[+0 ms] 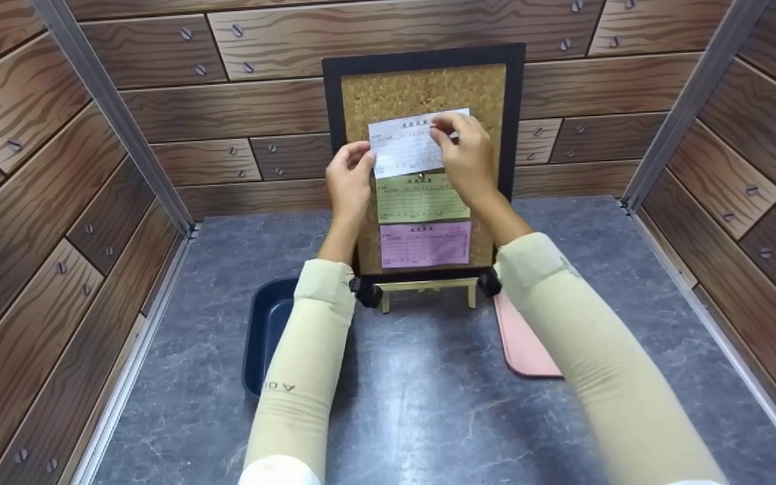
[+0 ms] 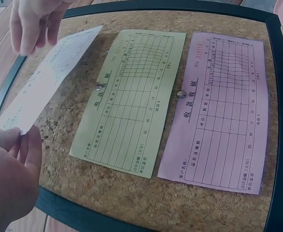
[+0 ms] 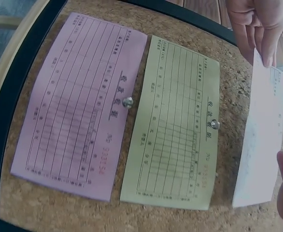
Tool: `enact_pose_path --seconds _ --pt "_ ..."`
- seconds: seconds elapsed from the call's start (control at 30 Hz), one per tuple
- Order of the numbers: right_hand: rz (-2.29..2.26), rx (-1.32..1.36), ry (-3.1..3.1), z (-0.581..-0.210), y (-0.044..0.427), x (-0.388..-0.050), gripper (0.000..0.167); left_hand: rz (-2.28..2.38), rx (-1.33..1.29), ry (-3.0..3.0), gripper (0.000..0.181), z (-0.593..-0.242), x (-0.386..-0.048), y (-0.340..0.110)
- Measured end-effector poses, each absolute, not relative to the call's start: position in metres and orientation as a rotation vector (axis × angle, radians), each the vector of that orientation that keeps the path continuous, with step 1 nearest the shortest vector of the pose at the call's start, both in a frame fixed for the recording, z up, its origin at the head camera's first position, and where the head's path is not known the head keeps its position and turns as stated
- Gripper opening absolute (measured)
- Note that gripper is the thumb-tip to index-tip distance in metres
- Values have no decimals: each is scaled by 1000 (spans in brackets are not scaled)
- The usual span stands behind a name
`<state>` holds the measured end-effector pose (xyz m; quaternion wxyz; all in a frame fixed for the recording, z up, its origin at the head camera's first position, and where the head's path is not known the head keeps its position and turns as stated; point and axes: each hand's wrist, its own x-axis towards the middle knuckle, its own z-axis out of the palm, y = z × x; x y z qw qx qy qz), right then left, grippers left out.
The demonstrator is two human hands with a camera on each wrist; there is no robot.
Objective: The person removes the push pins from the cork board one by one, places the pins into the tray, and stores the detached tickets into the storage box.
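My left hand [image 1: 349, 180] pinches the left edge of a white receipt slip [image 1: 403, 149] between thumb and fingers. The slip slants in front of the upper cork board [image 1: 422, 87], its lower part standing off the cork in the wrist views. Over the slip's upper right is my right hand [image 1: 471, 160], thumb and forefinger bent close together near the printed heading. Whether they hold something small is hidden. Below, a green receipt slip [image 2: 129, 104] and a pink receipt slip [image 2: 216, 113] are fixed to the cork, each with a pushpin [image 2: 181, 94] at its heading.
The black-framed board leans on a small wooden easel [image 1: 428, 285] with black clips [image 1: 365, 292] at the bottom. A dark blue tray [image 1: 253, 343] lies left, partly behind the left sleeve. On the right, a pink tray [image 1: 526, 343] is partly covered by the other sleeve. Wood-patterned walls enclose the grey tabletop [image 1: 422, 404].
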<state>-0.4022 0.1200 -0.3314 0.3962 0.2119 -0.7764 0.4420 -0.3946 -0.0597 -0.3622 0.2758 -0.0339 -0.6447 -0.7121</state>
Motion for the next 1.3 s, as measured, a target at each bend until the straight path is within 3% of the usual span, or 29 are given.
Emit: enact_pose_path --seconds 0.47,0.97,1.3 --pt "1161 593 -1863 -350 158 -369 14 -2044 -64 -1700 15 -369 -368 -70" --pt "1216 411 -1893 -397 202 -337 12 -2194 -6 -1585 15 -392 -336 -92" --pt "1232 366 -1927 -408 213 -296 13 -2224 55 -1529 13 -402 -312 -105"
